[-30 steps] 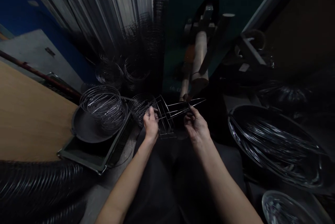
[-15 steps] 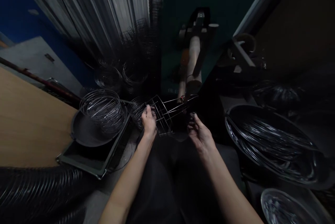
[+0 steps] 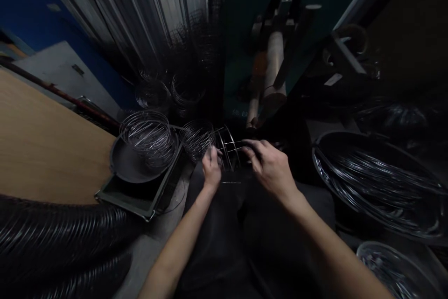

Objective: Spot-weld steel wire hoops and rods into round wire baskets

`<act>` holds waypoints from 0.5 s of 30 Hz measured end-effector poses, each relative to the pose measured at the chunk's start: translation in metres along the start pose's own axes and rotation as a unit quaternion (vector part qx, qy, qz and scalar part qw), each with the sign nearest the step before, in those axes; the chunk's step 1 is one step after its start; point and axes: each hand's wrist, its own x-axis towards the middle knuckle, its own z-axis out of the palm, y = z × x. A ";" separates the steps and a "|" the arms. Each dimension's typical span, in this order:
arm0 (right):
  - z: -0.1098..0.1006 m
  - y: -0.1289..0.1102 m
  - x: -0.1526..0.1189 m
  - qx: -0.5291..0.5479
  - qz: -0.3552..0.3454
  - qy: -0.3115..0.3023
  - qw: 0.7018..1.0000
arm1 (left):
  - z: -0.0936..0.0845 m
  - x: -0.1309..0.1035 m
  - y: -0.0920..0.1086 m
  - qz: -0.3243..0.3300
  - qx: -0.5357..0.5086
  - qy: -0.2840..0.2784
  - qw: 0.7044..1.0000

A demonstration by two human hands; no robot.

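Observation:
A thin wire frame (image 3: 227, 149) of crossing metal rods is in front of me, near the middle of the view. My left hand (image 3: 212, 168) is closed on its left side. My right hand (image 3: 268, 161) reaches in from the right, palm down, with its fingertips pressed round the ends of the rods that stick out rightward. Beyond the hands stands a machine with a pale cylindrical arm (image 3: 275, 61). Darkness hides the lower part of the wire frame.
Wire rings (image 3: 147, 133) rest on a round dark pan (image 3: 128, 163) over a green crate (image 3: 140, 210) at left. More wire coils (image 3: 198, 138) stand beside it. A basin (image 3: 317, 159) of wire rods and a bowl (image 3: 367, 245) of small metal pieces are at right.
My right hand has turned palm down and moved onto the rod ends of the wire frame. The whole view has shifted, so surroundings at the machine appear further right and higher.

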 end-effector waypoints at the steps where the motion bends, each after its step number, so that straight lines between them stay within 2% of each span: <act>1: -0.001 0.007 0.006 -0.033 0.013 -0.013 0.999 | -0.005 -0.013 -0.006 0.028 0.035 -0.040 0.998; 3: -0.004 0.028 0.015 -0.042 0.071 -0.058 0.995 | -0.014 -0.034 -0.018 0.105 0.090 -0.152 0.979; 5: -0.008 0.055 0.012 0.013 0.128 -0.098 0.987 | -0.024 -0.045 -0.028 0.161 0.111 -0.254 0.947; 6: -0.010 0.068 0.006 0.045 0.147 -0.111 0.982 | -0.028 -0.045 -0.032 0.160 0.105 -0.266 0.945; 7: -0.010 0.081 -0.004 0.069 0.159 -0.119 0.978 | -0.032 -0.041 -0.036 0.132 0.087 -0.241 0.957; 8: -0.009 0.093 -0.015 0.083 0.163 -0.126 0.975 | -0.036 -0.035 -0.038 0.075 0.053 -0.188 0.978; 9: -0.006 0.104 -0.029 0.086 0.161 -0.134 0.974 | -0.039 -0.027 -0.040 -0.009 0.003 -0.126 0.992; 10: 0.000 0.113 -0.044 0.082 0.148 -0.142 0.975 | -0.042 -0.018 -0.041 -0.110 -0.057 -0.077 0.989; 11: 0.006 0.120 -0.059 0.071 0.126 -0.148 0.978 | -0.044 -0.009 -0.040 -0.215 -0.119 -0.053 0.968; 13: 0.020 0.125 -0.089 0.027 0.065 -0.149 0.986 | -0.044 0.002 -0.036 -0.387 -0.211 -0.063 0.895; 14: 0.024 0.125 -0.101 -0.005 0.035 -0.146 0.989 | -0.043 0.004 -0.033 -0.437 -0.234 -0.065 0.866; 15: 0.025 0.123 -0.112 -0.038 0.011 -0.143 0.989 | -0.041 0.004 -0.031 -0.460 -0.244 -0.050 0.853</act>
